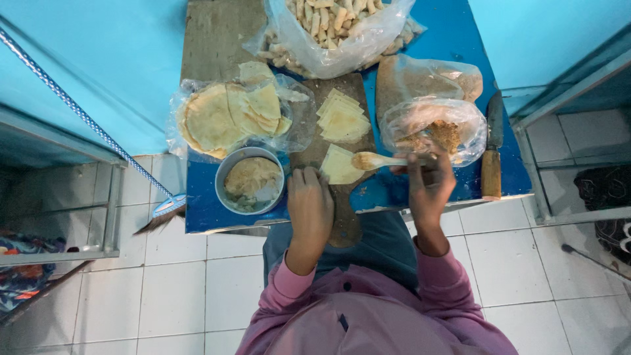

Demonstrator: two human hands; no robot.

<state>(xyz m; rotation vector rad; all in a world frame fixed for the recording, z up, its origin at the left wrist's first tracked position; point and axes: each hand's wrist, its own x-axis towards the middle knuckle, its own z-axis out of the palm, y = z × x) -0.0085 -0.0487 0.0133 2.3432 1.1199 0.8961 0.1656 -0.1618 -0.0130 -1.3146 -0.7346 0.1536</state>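
While resting flat, fingers together, on the near end of the wooden board (332,131), left hand (311,207) touching the edge of a pale square wrapper (339,165). Right hand (428,184) pinched around the handle of a spoon (376,160), bowl of it heaped with brownish filling just above that wrapper. Wrapper judged thin, limp and easily torn (best lifted by a corner or slid flat, never pulled). Filling crumbly and moist-looking, likely to spill if tipped. More cut squares (343,119) stacked further up the board, soft-edged and matte.

Toward the left edge of the blue worktop (204,210), round flat pancakes (227,117) in crinkled clear plastic, floppy and overlapping. At the near edge, a metal bowl (250,179) of pale paste, probably sticky. Near the right edge, a clear bag of filling (435,128), slack and shiny, and a knife (492,154) with wooden handle. At the far edge, a bag of finished rolls (335,29), small, pale and cylindrical.
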